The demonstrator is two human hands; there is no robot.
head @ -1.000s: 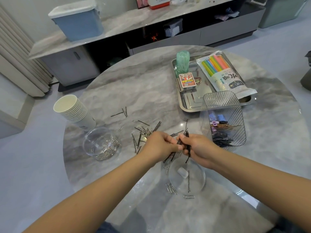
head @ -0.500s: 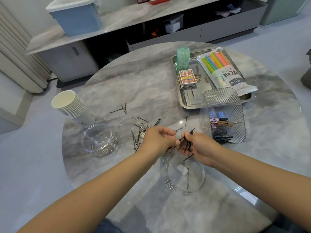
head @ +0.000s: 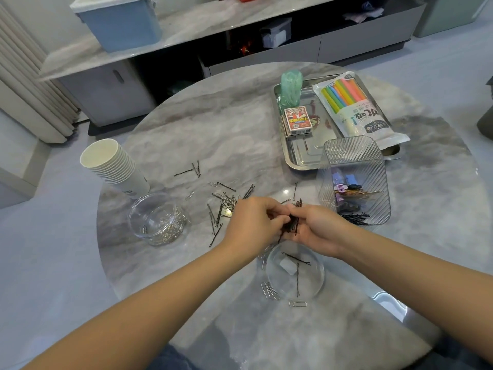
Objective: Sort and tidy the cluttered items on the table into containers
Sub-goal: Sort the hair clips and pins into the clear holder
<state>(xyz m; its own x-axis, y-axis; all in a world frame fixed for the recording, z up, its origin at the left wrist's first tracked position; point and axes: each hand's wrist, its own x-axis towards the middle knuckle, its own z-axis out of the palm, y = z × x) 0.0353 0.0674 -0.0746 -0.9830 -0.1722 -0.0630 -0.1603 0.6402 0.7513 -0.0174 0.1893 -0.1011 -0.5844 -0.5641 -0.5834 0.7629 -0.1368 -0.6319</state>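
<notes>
Head view. Left hand [head: 252, 222] and right hand [head: 318, 231] meet over the near middle of the table [head: 240, 134]. Right hand lies palm-up, fingers curled round a bundle of black pins [head: 293, 222]; bundle tips stick out past the fingers. Left hand has fingers bent, fingertips pinching at the same bundle.

Loose pins [head: 221, 209] mixed with paper clips lie scattered on the table just left of the left hand; a few more sit farther back. Below the hands: flat clear lid [head: 294, 273] holding two pins and a white eraser; paper clips [head: 269, 291] just beside its left rim.

Ribbed clear bin [head: 353, 180] stands right of the hands, holding hair clips and a layer of pins at its near end. Round clear tub [head: 157, 217] at left holds silver paper clips. Stack of paper cups [head: 114, 166] lies tilted behind the tub. Steel tray [head: 301, 158] at back right carries a card box [head: 297, 121], a green roll [head: 290, 88] and a straw pack [head: 354, 108].
</notes>
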